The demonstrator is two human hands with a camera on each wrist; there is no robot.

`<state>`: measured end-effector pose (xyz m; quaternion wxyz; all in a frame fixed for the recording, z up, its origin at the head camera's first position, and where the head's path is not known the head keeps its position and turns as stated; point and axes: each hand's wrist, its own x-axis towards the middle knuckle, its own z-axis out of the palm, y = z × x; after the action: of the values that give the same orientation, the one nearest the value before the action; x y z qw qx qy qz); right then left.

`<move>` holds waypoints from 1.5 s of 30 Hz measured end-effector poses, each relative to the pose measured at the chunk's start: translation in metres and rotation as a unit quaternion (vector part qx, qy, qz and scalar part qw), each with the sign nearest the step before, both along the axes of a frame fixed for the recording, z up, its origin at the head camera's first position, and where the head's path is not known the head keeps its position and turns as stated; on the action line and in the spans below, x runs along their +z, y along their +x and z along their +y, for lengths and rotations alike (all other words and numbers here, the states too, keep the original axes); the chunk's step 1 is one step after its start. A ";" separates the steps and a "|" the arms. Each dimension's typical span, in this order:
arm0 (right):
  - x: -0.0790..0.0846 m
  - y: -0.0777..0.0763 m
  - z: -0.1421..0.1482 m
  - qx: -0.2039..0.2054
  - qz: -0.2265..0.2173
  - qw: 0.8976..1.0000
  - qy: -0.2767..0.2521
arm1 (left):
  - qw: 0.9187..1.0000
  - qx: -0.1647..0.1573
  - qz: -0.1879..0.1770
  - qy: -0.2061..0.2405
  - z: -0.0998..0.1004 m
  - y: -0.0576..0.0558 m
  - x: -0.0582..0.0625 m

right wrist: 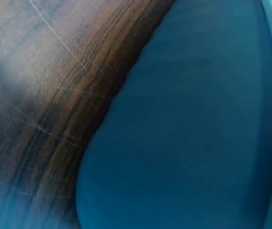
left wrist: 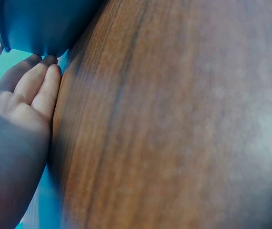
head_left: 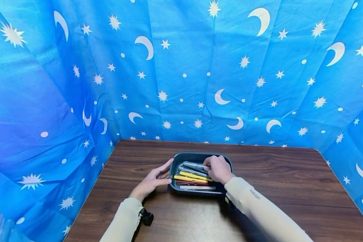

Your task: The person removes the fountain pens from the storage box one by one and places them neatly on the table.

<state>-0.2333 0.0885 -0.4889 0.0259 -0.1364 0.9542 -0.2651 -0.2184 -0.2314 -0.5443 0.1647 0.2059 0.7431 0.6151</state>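
Observation:
A dark blue-grey rectangular tray (head_left: 196, 156) stands on the table with several pens lying side by side in it. My left hand (head_left: 151, 181) is at the tray's left end, thumb and fingers spread along its wall; the left wrist view shows the fingertips right at the tray's side (left wrist: 45, 24). Reaching in over the right end, my right hand (head_left: 220, 169) pinches the right end of a clear greyish pen (head_left: 193, 165) at the back of the row. In front of that pen lie yellow pens (head_left: 192, 178), a dark red pen (head_left: 191, 183) and a whitish pen (head_left: 197, 188).
A brown wood-grain table (head_left: 133, 151) carries the tray. Blue cloth (head_left: 181, 60) with white moons and stars hangs behind and at both sides. In the right wrist view the tray's outer wall (right wrist: 183, 133) fills much of the picture, hiding the right hand.

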 end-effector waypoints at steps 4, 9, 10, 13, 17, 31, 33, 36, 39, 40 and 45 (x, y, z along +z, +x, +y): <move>0.002 0.002 0.004 -0.006 0.027 0.999 -0.016 | 1.000 -0.001 -0.003 0.003 0.000 0.000 0.001; 0.005 0.004 0.010 0.001 0.049 0.998 -0.044 | 1.000 -0.007 -0.008 0.013 -0.001 0.000 0.001; 0.006 0.004 0.012 0.001 0.049 0.998 -0.049 | 1.000 -0.007 -0.008 0.013 -0.001 0.000 0.001; 0.010 0.005 0.017 -0.001 0.044 0.997 -0.062 | 1.000 -0.005 -0.007 0.011 -0.001 0.000 0.001; 0.016 0.006 0.026 0.002 0.057 0.995 -0.086 | 1.000 -0.003 -0.010 0.009 -0.001 0.000 0.001; 0.017 0.002 0.071 0.004 0.115 0.987 -0.116 | 1.000 0.001 -0.014 0.011 0.000 0.001 0.003; 0.016 0.002 0.078 0.003 0.120 0.986 -0.114 | 1.000 0.001 -0.014 0.010 0.000 0.001 0.002; 0.013 0.002 0.091 0.000 0.125 0.986 -0.111 | 1.000 -0.002 -0.013 0.013 0.001 0.000 0.001; 0.009 0.003 0.105 -0.007 0.122 0.986 -0.114 | 1.000 -0.003 -0.011 0.013 0.001 0.000 0.001; 0.007 0.004 0.110 -0.011 0.122 0.986 -0.116 | 1.000 -0.004 -0.011 0.013 0.001 0.000 0.001; 0.004 0.007 0.131 -0.026 0.131 0.983 -0.128 | 1.000 -0.003 -0.010 0.013 0.000 0.000 0.000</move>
<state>-0.2265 0.2195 -0.4847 -0.1241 -0.1471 0.9109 -0.3651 -0.2186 -0.2318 -0.5439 0.1710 0.2041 0.7331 0.6259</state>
